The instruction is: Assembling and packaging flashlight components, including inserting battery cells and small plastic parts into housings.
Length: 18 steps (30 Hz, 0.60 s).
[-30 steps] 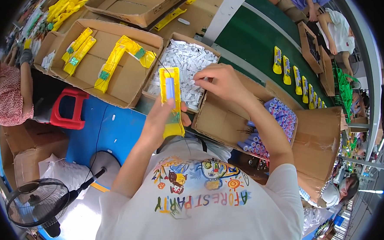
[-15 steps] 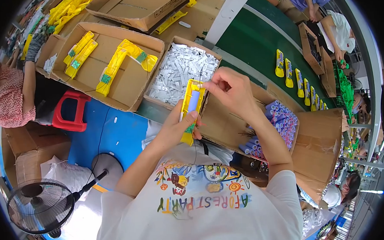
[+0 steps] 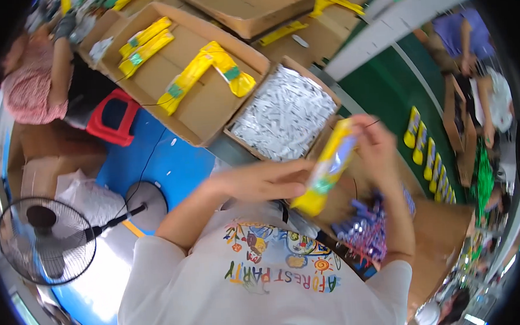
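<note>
My right hand, blurred, grips the upper end of a yellow plastic housing shaped like half a handle. Inside it lie a purple cylindrical battery and a small green circuit board. A thin black wire sticks out near my right fingers. My left hand is stretched out flat beside the lower part of the housing, its fingers extended; whether the fingertips touch it is hard to tell. Below my right forearm, purple batteries fill part of a cardboard box.
Ahead is a box of small white plastic parts. A larger cardboard tray holds several yellow housings with boards. More yellow pieces line the green conveyor. At left are a red stool, a fan and a co-worker.
My view has turned, shifting the boxes up and right. The left hand has let go of the housing and opened; my right hand now holds it, tilted further right.
</note>
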Each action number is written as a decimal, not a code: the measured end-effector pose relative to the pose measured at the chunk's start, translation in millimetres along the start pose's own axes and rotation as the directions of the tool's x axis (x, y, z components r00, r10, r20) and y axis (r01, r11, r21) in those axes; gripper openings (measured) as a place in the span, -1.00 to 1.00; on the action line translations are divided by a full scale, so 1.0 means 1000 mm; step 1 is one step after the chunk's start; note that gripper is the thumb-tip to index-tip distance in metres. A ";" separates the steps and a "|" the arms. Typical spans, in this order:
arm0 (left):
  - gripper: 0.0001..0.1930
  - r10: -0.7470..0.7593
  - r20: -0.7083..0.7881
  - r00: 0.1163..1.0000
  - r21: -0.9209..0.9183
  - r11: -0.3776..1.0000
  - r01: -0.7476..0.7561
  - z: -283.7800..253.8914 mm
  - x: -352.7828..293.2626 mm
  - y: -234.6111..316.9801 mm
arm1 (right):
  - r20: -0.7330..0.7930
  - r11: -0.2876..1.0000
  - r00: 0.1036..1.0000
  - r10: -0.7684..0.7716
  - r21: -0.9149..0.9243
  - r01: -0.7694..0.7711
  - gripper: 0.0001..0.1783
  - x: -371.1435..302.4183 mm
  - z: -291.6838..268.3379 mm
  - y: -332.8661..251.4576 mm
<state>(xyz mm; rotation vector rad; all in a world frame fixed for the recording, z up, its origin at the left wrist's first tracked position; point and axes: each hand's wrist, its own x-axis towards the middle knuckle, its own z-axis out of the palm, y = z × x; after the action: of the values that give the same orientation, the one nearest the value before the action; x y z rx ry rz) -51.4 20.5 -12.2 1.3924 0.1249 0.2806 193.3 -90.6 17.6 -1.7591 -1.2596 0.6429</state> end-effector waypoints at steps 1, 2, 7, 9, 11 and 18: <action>-0.69 0.219 0.113 0.969 0.367 0.897 -0.246 -0.023 0.001 0.011 | -0.087 0.990 0.987 -0.138 -0.046 0.134 -0.78 0.022 -0.036 0.027; -0.77 0.072 -0.260 0.963 0.124 0.991 -0.041 -0.045 -0.005 0.022 | -0.232 0.996 0.969 -0.088 -0.029 0.084 -0.77 0.049 -0.082 0.066; -0.59 0.561 -0.464 0.685 0.835 0.020 0.549 -0.173 -0.032 0.032 | -0.404 0.677 0.903 -0.145 -0.706 -0.207 -0.72 0.133 -0.270 0.281; -0.53 -0.137 -0.554 0.821 0.827 0.018 0.561 -0.198 -0.028 0.020 | -0.160 0.569 0.986 -0.039 -0.815 -0.110 -0.73 0.117 -0.281 0.344; -0.52 0.207 -0.576 0.791 0.807 -0.015 0.591 -0.182 -0.032 0.027 | -0.259 0.287 0.955 -0.145 -0.935 -0.210 -0.73 0.121 -0.232 0.280; -0.53 -0.311 -0.294 0.904 -0.465 0.872 0.149 -0.011 0.008 0.029 | 0.022 0.742 0.821 -0.571 -0.414 0.527 -0.64 0.015 -0.014 -0.021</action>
<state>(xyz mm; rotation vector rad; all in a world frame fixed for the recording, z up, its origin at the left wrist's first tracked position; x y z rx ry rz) -50.1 37.7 15.2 0.8562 0.5063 0.3357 199.6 -79.1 43.7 -1.5728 -1.8272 -0.0704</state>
